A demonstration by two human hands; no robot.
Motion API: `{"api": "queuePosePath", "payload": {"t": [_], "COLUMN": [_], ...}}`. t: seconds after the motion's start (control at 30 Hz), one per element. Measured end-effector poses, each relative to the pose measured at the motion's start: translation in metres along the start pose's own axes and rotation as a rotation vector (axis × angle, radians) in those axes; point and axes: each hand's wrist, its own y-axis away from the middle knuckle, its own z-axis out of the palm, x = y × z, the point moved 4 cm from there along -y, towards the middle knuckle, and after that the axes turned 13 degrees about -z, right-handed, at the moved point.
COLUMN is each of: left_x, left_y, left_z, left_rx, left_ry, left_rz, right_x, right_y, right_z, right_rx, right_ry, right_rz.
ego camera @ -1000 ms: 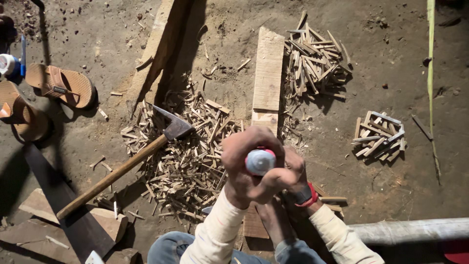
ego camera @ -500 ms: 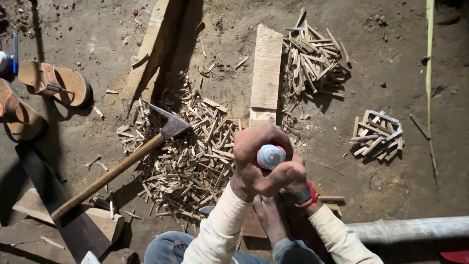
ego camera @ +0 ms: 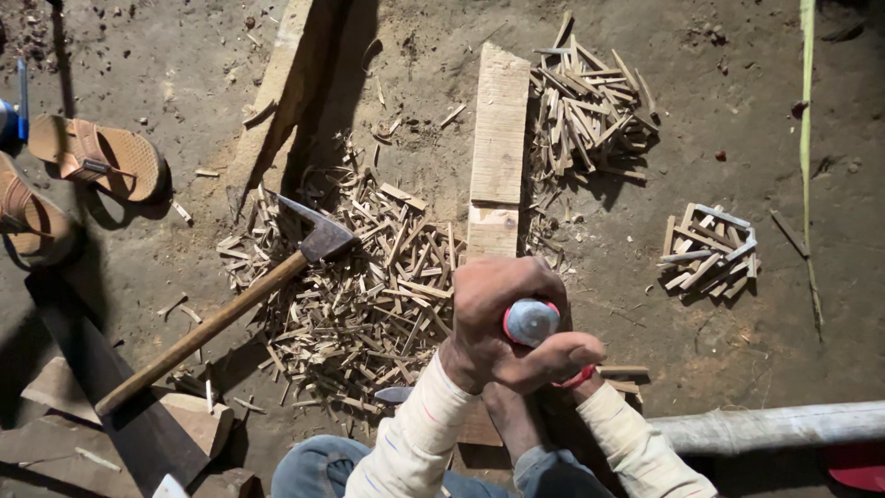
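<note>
Bottle (ego camera: pixel 530 321) gripped upright; left hand (ego camera: pixel 489 323) and right hand (ego camera: pixel 553 355) clasped.

Upright grey-capped red tool handle (ego camera: pixel 530 321)

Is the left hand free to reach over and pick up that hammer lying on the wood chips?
Probably not at once: the left hand is wrapped with the right hand around a round-topped tool. The hammer itself lies uncovered.

Left hand (ego camera: pixel 493 318) and right hand (ego camera: pixel 553 355) clasped together, fingers curled tight, forearms converging
</note>
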Motion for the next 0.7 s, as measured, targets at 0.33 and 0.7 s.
{"api": "queuePosePath", "payload": {"t": [0.33,0.7], "left_x": [0.0,-0.004], "left_y": [-0.001,0.002], "left_z": [-0.002,-0.002], "left_rx": [0.049,0.06], "left_ry": [-0.029,-0.027], "left_rz": [-0.012,-0.007], "right_x": [-0.001,0.003], "right_y": [0.008,0.012], "right_z": [0.0,0.002], "right_rx": [-0.024,-0.033], "right_ry": [-0.037,-0.076], "right_rz": [-0.009,0.0]}}
